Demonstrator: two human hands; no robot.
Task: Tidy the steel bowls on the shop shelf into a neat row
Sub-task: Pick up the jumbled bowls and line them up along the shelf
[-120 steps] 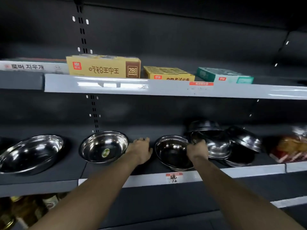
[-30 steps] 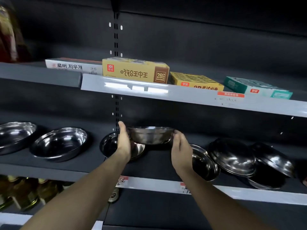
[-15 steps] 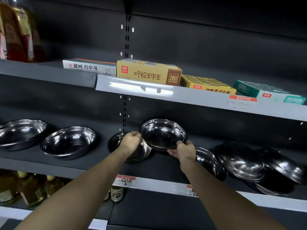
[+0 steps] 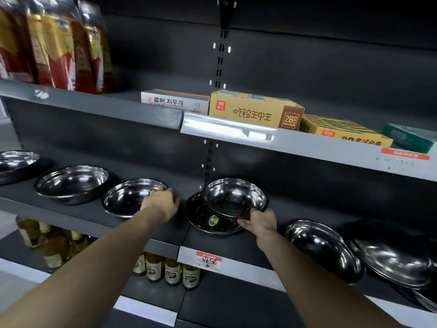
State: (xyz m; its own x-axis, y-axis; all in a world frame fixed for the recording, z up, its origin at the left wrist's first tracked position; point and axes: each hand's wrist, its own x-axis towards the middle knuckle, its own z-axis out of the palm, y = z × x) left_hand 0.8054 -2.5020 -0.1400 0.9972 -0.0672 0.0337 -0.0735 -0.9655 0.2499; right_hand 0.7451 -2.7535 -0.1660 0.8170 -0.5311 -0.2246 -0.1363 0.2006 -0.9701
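Leftmost bowl cut off (frame edge).

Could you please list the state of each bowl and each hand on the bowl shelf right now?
Tilted bowl: propped on the stickered bowl, gripped at its near rim.
Stickered bowl: on the shelf, partly covered.
Bowl by the left hand: on the shelf, mouth up.
Far right bowls: overlapping, leaning.
Left hand: on a bowl's rim.
Right hand: holding the tilted bowl.

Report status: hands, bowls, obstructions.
Left hand grips third bowl rim. Right hand holds tilted bowl over sticker bowl. Right pile unsorted.
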